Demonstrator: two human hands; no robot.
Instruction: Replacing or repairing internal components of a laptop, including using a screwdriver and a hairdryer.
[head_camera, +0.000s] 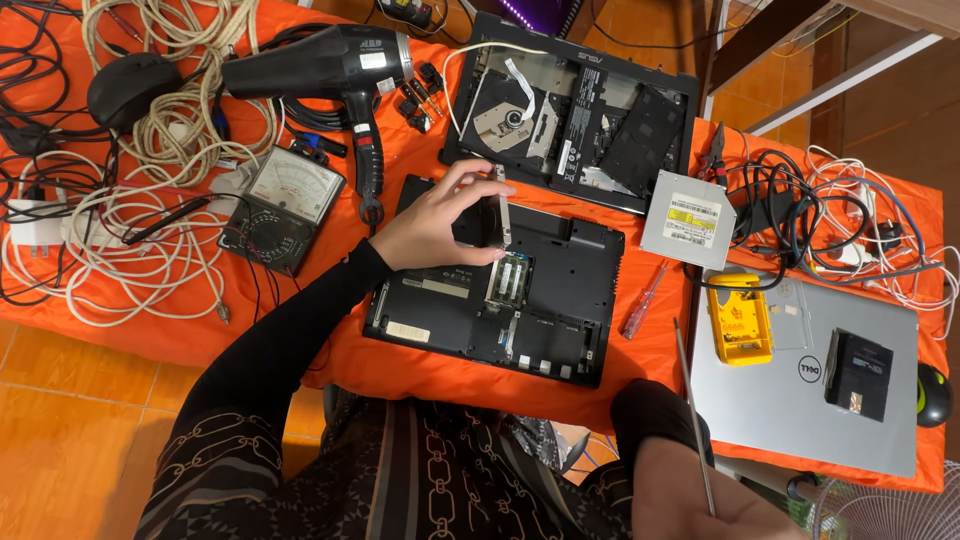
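The orange cloth-covered counter (420, 370) carries everything, and I take the black upturned laptop base (560, 300) in front of me as my landmark. Beyond it lies a second opened black laptop chassis (570, 100); to its right sit a closed silver laptop (780, 400) and a flat silver optical drive (688, 218); to its left, a black hair dryer (330, 70) and a black analogue multimeter (285, 205).

My left hand (435, 225) is over the base's far left bay, fingers (478, 180) curled closed around a small dark cover or drive with a metal edge (495, 220), tilted up out of the bay; I can't quite tell which it is. To do this well I should lift it evenly, without twisting, and keep clear of the green memory modules (510, 278) just below.

My right hand (700, 495), near the base's right corner, is closed on a thin metal rod-like tool (692, 400), which I should keep pointed away from the board.
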